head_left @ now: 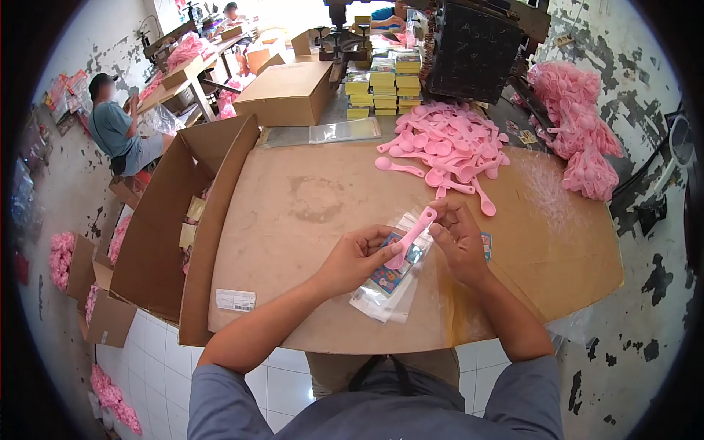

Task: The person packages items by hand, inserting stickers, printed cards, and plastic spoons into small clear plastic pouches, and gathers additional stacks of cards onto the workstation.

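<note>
At your far left, a pink bundle (61,261) shows by some cartons low down, and a co-worker (116,125) in a blue-green top sits well apart from you, beyond your bench. Nearer to you, a tall open carton (150,235) stands along the left edge of your bench (279,257), with packets inside it. On the bench's cardboard top, by that edge, you have a white label (235,300) with a barcode. Behind, a closed carton (282,92) sits near flat clear packets (345,130), and past those rise stacks of yellow-edged cards (385,84).

In front of you, your left hand (359,257) pinches the bowl end of a pink spoon (415,236), thumb on top, over a blue printed card (384,281) and clear plastic bags (381,304). The spoon slants up and to the right between your hands, above the bench and short of the spoon pile (447,143). Your right hand (462,238) has its fingers and thumb curled about the handle's tip; you cannot quite tell from here whether it grasps the spoon or only steadies it. A second card (486,247) lies just beside that wrist.

Farther right, past a dark machine (473,59), bulging bags of pink pieces (587,110) are heaped together.
</note>
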Demonstrator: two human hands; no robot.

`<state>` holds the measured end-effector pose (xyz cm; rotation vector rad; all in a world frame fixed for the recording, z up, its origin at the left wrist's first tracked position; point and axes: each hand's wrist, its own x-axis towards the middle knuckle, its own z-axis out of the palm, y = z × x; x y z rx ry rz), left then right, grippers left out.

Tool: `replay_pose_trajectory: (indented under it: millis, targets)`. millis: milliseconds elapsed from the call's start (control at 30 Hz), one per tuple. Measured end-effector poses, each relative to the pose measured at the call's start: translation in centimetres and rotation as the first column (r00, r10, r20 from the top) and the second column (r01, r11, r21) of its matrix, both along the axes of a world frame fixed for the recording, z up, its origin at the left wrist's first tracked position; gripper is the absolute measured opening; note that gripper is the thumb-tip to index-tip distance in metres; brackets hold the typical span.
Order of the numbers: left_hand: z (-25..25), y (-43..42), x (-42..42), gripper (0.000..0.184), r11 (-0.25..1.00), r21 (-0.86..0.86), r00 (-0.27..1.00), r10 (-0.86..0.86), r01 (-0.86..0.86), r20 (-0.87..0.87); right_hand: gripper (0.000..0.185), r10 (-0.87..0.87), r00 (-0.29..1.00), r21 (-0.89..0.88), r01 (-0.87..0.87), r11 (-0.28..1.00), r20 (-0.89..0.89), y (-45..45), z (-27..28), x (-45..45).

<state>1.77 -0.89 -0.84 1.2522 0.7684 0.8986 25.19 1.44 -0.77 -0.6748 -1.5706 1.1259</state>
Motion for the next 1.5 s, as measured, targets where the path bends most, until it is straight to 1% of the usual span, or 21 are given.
replay_pose_trajectory:
  millis: [33,133,200,267,333,433,500,533,633,733,833,867,933,967,1067,1167,1267,1300,1367,1467,1500]
  targets:
    - [0.0,0.0,0.0,0.035,1.000,0.003,1.000,0.009,-0.009,0.013,0.031,0.000,1.000,-0.004,0.000,1.000,0.009,-0.1,0.0,0.0]
    - [0.0,0.1,-0.1,0.034,0.999,0.029,0.999,0.026,-0.027,0.045,0.031,0.054,0.984,0.044,-0.062,0.997,0.172,0.2,-0.6,0.7]
    - [0.2,0.2,-0.2,0.032,0.999,0.033,0.998,0.033,-0.034,0.047,0.032,0.086,0.950,0.165,-0.141,0.976,0.301,0.0,0.5,0.7]
    - [0.6,0.1,-0.4,0.031,0.999,0.008,0.999,0.037,-0.037,0.028,0.034,0.164,0.943,0.145,-0.213,0.966,0.291,0.1,0.7,0.6]
    - [0.5,0.2,-0.5,0.030,0.999,0.012,0.999,0.032,-0.033,0.030,0.037,0.279,0.952,0.003,-0.282,0.959,0.122,0.4,0.3,0.7]
    - [0.6,0.1,-0.4,0.029,1.000,0.025,1.000,-0.002,0.001,0.030,0.043,0.018,1.000,-0.091,-0.018,0.996,0.004,-0.5,0.6,-0.9]
    - [0.7,0.0,-0.4,0.029,0.999,0.020,0.999,-0.029,0.029,0.031,0.038,-0.040,0.991,0.115,0.025,0.993,0.127,-0.5,0.7,-0.8]
    - [0.7,-0.1,-0.3,0.030,0.999,0.008,0.999,-0.044,0.043,0.032,0.036,-0.078,0.980,0.218,0.037,0.975,0.182,-0.4,0.8,-0.7]
    - [0.9,-0.5,-0.4,0.030,0.996,-0.011,0.996,-0.088,0.088,0.026,0.025,-0.104,0.931,0.474,-0.081,0.877,0.351,-0.5,3.0,0.1]
    - [0.6,-0.4,-0.5,0.032,0.993,0.060,0.995,-0.103,0.104,-0.015,0.015,-0.242,0.921,0.577,0.024,0.816,0.304,-1.0,5.6,0.3]
    - [-0.3,-0.5,-0.4,0.039,0.989,0.119,0.994,-0.084,0.092,-0.070,0.017,-0.236,0.885,0.597,-0.057,0.800,0.401,-1.6,8.4,0.2]
    - [-0.4,-0.4,-0.4,0.041,0.987,0.134,0.993,-0.075,0.087,-0.091,0.017,-0.238,0.885,0.611,-0.064,0.789,0.400,-1.8,9.3,0.3]
    - [-0.3,-0.3,-0.6,0.044,0.996,0.045,0.994,-0.068,0.072,-0.086,0.017,-0.242,0.887,0.639,-0.075,0.766,0.394,-2.3,11.2,0.4]
    - [-0.3,-0.4,-0.6,0.045,0.998,-0.002,0.995,-0.064,0.064,-0.080,0.019,-0.324,0.876,0.724,-0.040,0.689,0.357,-2.5,12.2,0.1]
    - [0.0,0.1,-1.3,0.045,0.995,-0.039,0.996,-0.088,0.089,0.033,0.019,-0.431,0.833,0.768,0.010,0.640,0.348,-2.9,13.9,-0.2]
    - [-0.2,0.6,-0.6,0.035,0.975,0.171,0.987,0.125,-0.141,0.102,0.016,-0.680,0.630,0.909,-0.106,0.404,0.375,-3.2,17.1,-1.1]
    - [0.2,0.7,-1.1,0.037,0.884,0.411,0.967,0.253,-0.222,-0.022,0.012,-0.623,0.636,0.866,-0.153,0.476,0.454,-3.3,17.4,-1.5]
    - [1.2,0.5,-1.5,0.044,0.836,0.516,0.962,0.261,-0.186,-0.076,0.011,-0.597,0.614,0.821,-0.155,0.549,0.515,-3.1,17.4,-1.4]
    - [2.4,-0.6,-1.2,0.048,0.792,0.585,0.960,0.268,-0.173,-0.079,0.011,-0.521,0.571,0.708,-0.157,0.689,0.634,-3.1,17.2,-1.3]
    - [3.5,-1.4,-1.1,0.054,0.761,0.639,0.961,0.247,-0.115,-0.121,0.011,-0.431,0.602,0.617,-0.134,0.775,0.672,-3.5,16.6,-1.9]
    - [3.6,-1.5,-1.0,0.056,0.758,0.646,0.961,0.238,-0.094,-0.138,0.011,-0.417,0.613,0.612,-0.140,0.778,0.671,-3.4,16.2,-2.1]
